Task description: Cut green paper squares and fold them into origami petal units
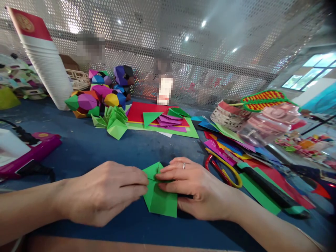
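Left hand (pixel 105 190) and right hand (pixel 189 187) both pinching green folded paper (pixel 160 199), flat on blue table (pixel 136 147), fingertips meeting at crease. Red-yellow scissors (pixel 223 171) just right of right hand.

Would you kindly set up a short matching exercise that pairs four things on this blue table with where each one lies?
Things:
1. green folded paper
2. scissors
3. stack of white paper cups
4. pink glue gun

Places:
A. far left, leaning, behind the coloured paper balls
B. just right of the right hand
C. near left edge, by a white block
D. pressed between the left hand and the right hand

Pairs: 1-D, 2-B, 3-A, 4-C
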### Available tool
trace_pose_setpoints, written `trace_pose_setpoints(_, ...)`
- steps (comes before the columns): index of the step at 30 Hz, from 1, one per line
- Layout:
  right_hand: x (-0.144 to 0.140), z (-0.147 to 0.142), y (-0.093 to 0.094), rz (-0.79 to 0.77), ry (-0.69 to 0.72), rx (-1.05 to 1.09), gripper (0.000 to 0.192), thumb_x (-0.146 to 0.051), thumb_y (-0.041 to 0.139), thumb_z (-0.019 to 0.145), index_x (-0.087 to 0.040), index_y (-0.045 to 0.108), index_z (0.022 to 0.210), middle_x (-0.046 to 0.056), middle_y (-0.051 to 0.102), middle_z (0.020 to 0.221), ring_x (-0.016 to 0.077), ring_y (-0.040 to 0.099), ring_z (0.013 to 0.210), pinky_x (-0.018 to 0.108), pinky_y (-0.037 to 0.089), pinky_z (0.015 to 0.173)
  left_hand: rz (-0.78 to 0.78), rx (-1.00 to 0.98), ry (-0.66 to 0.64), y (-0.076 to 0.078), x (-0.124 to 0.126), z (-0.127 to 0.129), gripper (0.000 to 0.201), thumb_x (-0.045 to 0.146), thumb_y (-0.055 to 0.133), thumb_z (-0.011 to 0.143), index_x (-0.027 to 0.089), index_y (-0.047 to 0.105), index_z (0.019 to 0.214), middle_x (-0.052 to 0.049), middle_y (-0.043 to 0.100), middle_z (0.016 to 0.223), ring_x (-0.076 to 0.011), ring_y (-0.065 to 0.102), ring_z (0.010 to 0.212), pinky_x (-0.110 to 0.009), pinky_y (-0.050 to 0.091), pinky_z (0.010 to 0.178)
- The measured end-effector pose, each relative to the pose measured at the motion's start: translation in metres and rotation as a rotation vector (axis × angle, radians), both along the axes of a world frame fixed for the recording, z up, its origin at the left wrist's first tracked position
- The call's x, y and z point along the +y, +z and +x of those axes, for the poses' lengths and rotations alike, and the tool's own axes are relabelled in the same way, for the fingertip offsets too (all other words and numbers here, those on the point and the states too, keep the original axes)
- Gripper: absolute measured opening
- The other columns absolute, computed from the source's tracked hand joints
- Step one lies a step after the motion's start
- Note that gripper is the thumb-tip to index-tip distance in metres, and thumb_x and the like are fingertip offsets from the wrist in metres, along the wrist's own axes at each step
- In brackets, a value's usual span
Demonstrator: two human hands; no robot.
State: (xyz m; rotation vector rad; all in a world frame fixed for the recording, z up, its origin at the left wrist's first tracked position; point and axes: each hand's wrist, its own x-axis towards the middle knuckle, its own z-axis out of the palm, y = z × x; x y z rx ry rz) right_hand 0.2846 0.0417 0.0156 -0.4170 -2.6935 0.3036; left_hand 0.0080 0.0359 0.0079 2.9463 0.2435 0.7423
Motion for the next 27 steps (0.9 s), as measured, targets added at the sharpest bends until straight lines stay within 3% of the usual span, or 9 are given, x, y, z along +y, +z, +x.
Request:
trace_pose_setpoints(6, -0.012, -0.002, 0.007, -0.004, 0.008, -0.044, 0.021, -0.018, 0.063, 0.092, -0.013, 0.072, 0.11, 0.01, 0.078, 0.115, 0.0232, 0.073, 0.107, 0.041, 0.049, 0.1, -0.026, -0.016, -0.099, 0.006, -0.009, 0.006, 0.029, 0.006, 0.05, 0.092, 0.004, 0.069, 0.114, -0.019, 0.079, 0.102, -0.0293, 0.076, 0.099, -0.038, 0.067, 0.082)
trace_pose_setpoints(13, -0.016, 0.001, 0.005, 0.002, 0.005, -0.053, 0.015, -0.03, 0.066, 0.098, -0.017, 0.071, 0.097, 0.006, 0.08, 0.1, 0.0207, 0.074, 0.085, 0.038, 0.052, 0.08, 0.016, -0.016, -0.017, 0.005, -0.012, 0.003, 0.028, 0.013, 0.051, 0.096, 0.012, 0.07, 0.116, -0.013, 0.079, 0.098, -0.0263, 0.077, 0.095, -0.033, 0.067, 0.078)
trace_pose_setpoints(17, -0.016, 0.0, 0.003, -0.12, -0.038, -0.018, 0.01, -0.023, 0.064, 0.099, -0.016, 0.069, 0.094, 0.005, 0.076, 0.093, 0.0178, 0.069, 0.083, 0.034, 0.049, 0.077, 0.009, -0.02, 0.017, 0.005, -0.014, 0.001, 0.027, 0.016, 0.052, 0.097, 0.014, 0.071, 0.116, -0.012, 0.079, 0.098, -0.0253, 0.076, 0.097, -0.031, 0.065, 0.078)
trace_pose_setpoints(22, -0.019, -0.01, -0.005, -0.34, -0.299, 0.107, 0.018, -0.026, 0.066, 0.1, -0.019, 0.063, 0.083, -0.001, 0.065, 0.076, 0.0139, 0.058, 0.072, 0.028, 0.045, 0.07, -0.024, -0.004, 0.03, 0.005, -0.02, -0.001, 0.026, 0.015, 0.056, 0.096, 0.011, 0.07, 0.117, -0.011, 0.08, 0.101, -0.0249, 0.074, 0.101, -0.031, 0.063, 0.086)
trace_pose_setpoints(24, -0.02, -0.015, -0.01, -0.388, -0.426, 0.118, 0.024, -0.03, 0.071, 0.096, -0.02, 0.061, 0.077, -0.003, 0.061, 0.071, 0.0134, 0.056, 0.069, 0.027, 0.043, 0.066, -0.039, -0.009, 0.045, 0.004, -0.023, -0.002, 0.026, 0.016, 0.058, 0.095, 0.012, 0.07, 0.118, -0.01, 0.08, 0.101, -0.0254, 0.074, 0.103, -0.032, 0.063, 0.086)
trace_pose_setpoints(27, -0.021, -0.019, -0.014, -0.417, -0.507, 0.094, 0.024, -0.028, 0.074, 0.093, -0.02, 0.06, 0.076, -0.004, 0.06, 0.07, 0.0135, 0.055, 0.069, 0.027, 0.04, 0.065, -0.062, -0.018, 0.088, 0.002, -0.026, -0.003, 0.028, 0.017, 0.057, 0.096, 0.016, 0.07, 0.12, -0.009, 0.08, 0.099, -0.026, 0.074, 0.103, -0.033, 0.064, 0.083)
